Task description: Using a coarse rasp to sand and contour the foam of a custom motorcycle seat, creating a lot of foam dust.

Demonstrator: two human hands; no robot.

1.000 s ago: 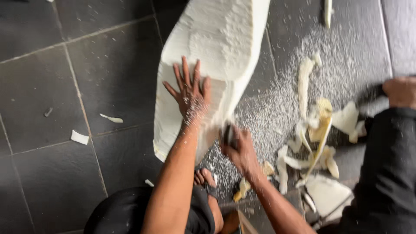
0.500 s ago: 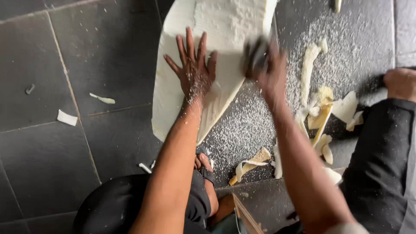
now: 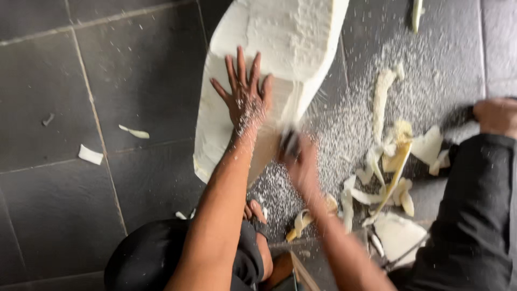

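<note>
Gripping a small dark tool (image 3: 291,144), the right hand (image 3: 300,164) is closed and blurred against the lower right edge of the white foam block (image 3: 280,48), which stands tilted on the dark tile floor (image 3: 64,205). On the block's near face the left hand (image 3: 245,99) lies flat with its 5 fingers spread, holding nothing, apparently to steady the block against the tool's pressure. White crumbs dust that hand and wrist and spread over the floor to the right of the block, where pale peeled strips (image 3: 385,161) lie in a loose heap. Farther right of the block, another person's hand (image 3: 498,116) and dark sleeve (image 3: 474,215) reach toward the heap. 2 small chips (image 3: 90,155) lie well left of the block.
</note>
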